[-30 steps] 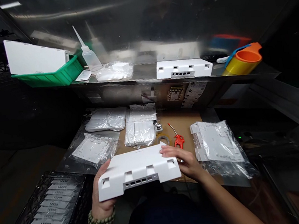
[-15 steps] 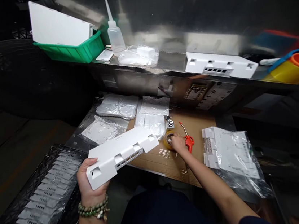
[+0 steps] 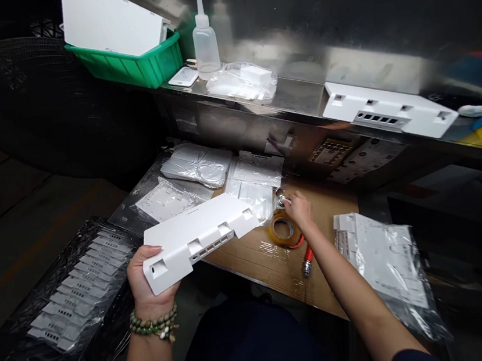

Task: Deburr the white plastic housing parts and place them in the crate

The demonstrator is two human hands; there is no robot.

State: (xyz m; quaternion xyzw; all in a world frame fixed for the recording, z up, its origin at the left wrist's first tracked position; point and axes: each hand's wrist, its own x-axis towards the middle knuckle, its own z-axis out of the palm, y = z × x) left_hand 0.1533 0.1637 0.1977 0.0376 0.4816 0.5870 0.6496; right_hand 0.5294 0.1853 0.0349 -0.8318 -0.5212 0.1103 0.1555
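My left hand (image 3: 151, 276) grips the near left end of a white plastic housing (image 3: 199, 232), which has a row of port cutouts along its front edge. The housing is held tilted above the table. My right hand (image 3: 301, 209) reaches over the cardboard with its fingers pinched at a small round metal piece (image 3: 280, 197); what lies between the fingertips is too small to make out. Just below that hand lies a roll of yellowish tape (image 3: 275, 236). A red air blow gun (image 3: 308, 256) is partly hidden behind my right wrist.
Bagged white panels (image 3: 197, 165) lie at the back, and another bagged housing (image 3: 381, 251) on the right. Several housings stand in a row in black plastic (image 3: 79, 291) at left. The steel shelf (image 3: 301, 100) carries a green bin (image 3: 134, 65), a squeeze bottle (image 3: 206, 47) and another housing (image 3: 390, 109).
My right hand has left the tape roll and moved up to the small round metal piece. My left hand still holds the housing. The view has shifted slightly.
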